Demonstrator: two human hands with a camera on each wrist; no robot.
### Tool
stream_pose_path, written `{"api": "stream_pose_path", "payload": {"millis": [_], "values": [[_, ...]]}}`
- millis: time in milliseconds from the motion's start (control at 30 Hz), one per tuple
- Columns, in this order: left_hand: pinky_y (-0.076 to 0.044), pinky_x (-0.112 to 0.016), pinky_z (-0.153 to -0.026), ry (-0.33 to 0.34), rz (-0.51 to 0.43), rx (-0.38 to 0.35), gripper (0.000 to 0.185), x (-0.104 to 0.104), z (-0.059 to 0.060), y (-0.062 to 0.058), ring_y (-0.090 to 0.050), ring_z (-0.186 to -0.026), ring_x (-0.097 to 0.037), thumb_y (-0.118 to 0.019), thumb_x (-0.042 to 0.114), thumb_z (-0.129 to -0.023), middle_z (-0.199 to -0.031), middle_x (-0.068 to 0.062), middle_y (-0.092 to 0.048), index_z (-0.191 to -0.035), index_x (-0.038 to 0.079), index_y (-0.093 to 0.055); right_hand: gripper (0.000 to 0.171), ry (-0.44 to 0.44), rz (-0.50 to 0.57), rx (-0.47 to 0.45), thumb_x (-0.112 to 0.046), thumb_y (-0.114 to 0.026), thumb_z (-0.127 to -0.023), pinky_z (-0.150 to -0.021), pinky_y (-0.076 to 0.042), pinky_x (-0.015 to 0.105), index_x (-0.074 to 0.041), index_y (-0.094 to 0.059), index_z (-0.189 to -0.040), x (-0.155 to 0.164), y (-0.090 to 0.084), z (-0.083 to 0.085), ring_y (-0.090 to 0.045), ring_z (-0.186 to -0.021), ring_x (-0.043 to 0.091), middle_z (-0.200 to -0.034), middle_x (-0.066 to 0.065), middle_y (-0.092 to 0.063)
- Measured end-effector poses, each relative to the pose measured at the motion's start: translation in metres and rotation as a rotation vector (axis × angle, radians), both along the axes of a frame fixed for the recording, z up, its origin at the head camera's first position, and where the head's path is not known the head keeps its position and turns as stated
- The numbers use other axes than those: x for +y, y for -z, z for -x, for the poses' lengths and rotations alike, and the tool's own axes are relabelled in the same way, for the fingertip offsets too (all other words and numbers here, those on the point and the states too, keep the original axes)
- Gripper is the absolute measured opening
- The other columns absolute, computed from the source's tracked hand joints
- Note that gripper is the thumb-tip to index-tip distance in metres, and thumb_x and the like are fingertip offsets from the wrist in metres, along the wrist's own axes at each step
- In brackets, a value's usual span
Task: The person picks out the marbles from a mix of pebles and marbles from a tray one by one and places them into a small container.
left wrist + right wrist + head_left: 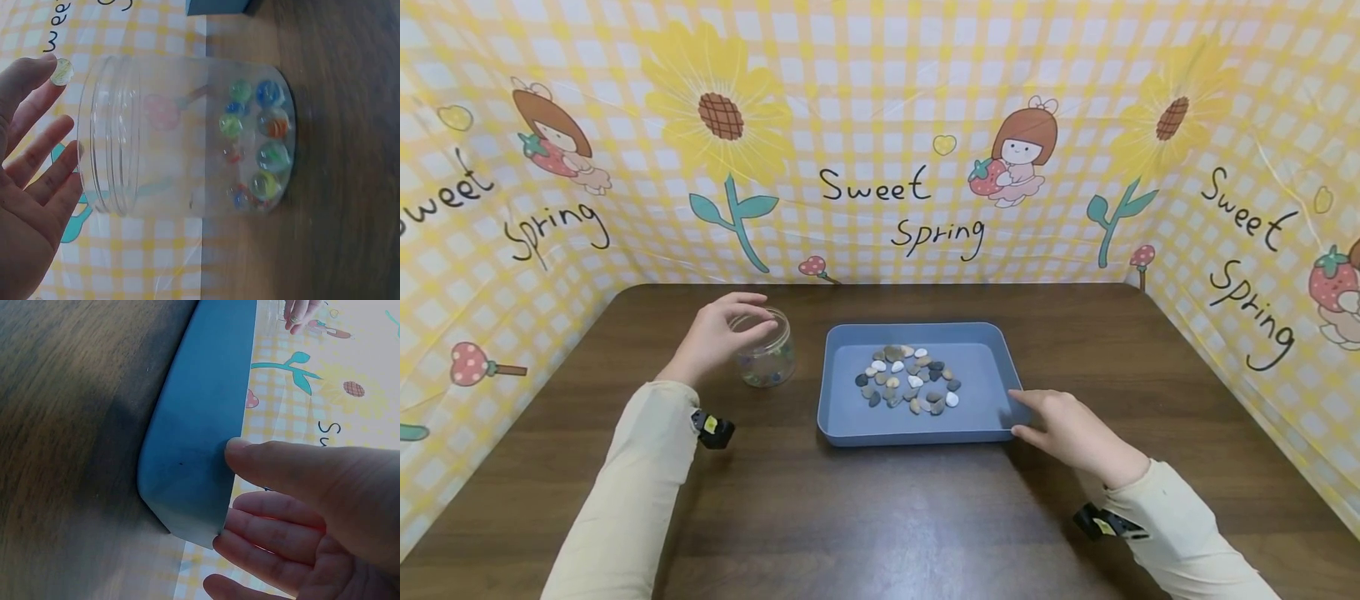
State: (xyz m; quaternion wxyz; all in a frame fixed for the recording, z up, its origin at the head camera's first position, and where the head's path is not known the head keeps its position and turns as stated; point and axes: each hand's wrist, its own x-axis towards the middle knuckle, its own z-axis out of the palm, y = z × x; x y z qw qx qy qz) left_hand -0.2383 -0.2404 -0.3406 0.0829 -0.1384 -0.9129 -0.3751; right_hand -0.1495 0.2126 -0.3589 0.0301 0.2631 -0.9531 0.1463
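A dark wood-grain tabletop (880, 517) sits inside a yellow checked backdrop (880, 125) printed with sunflowers and "Sweet Spring".

At the middle lies a blue tray (850, 417), flat on the wood, holding a loose cluster of small pebbles (910, 380) in grey, tan and white.

The right hand (1070, 432) rests against the tray's near right corner, its fingers (275, 464) straight and relaxed, thumb on the outer wall, apparently steadying it so it does not slide.

Left of the tray stands a clear plastic jar (769, 360), upright and lidless, with coloured glass marbles (262, 144) settled on its bottom.

The left hand (718, 333) hovers at the jar's mouth; its fingers (37, 156) are spread apart, one fingertip carrying a pale marble (62, 71) just outside the rim.
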Motion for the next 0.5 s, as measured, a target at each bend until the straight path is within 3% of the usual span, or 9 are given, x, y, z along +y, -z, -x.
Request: {"api": "stream_pose_path", "payload": {"millis": [200,500], "values": [[-0.035,-0.055,-0.104,-0.012,0.052,0.029,0.025,-0.0051,-0.0044,0.0030,-0.044,-0.127,-0.037,-0.065,0.025,-0.088,-0.134,-0.015,-0.052,-0.101,0.005,-0.071,0.045,-0.003,0.001,0.005,-0.014,-0.071,-0.081,-0.084,-0.053,0.043,0.009,-0.059,-0.117,-0.0009,-0.0006,0.0004,-0.065,-0.102,0.033,-0.113,0.023,-0.066],[-0.034,-0.057,-0.103,-0.023,0.078,0.009,0.028,-0.0095,-0.0093,0.0091,-0.042,-0.128,-0.038,-0.065,0.027,-0.088,-0.135,-0.016,-0.051,-0.103,0.003,-0.070,0.045,0.001,-0.005,0.004,-0.013,-0.071,-0.081,-0.083,-0.053,0.043,0.009,-0.059,-0.117,-0.0005,0.0002,0.0005,-0.065,-0.103,0.034,-0.113,0.023,-0.066]]}}
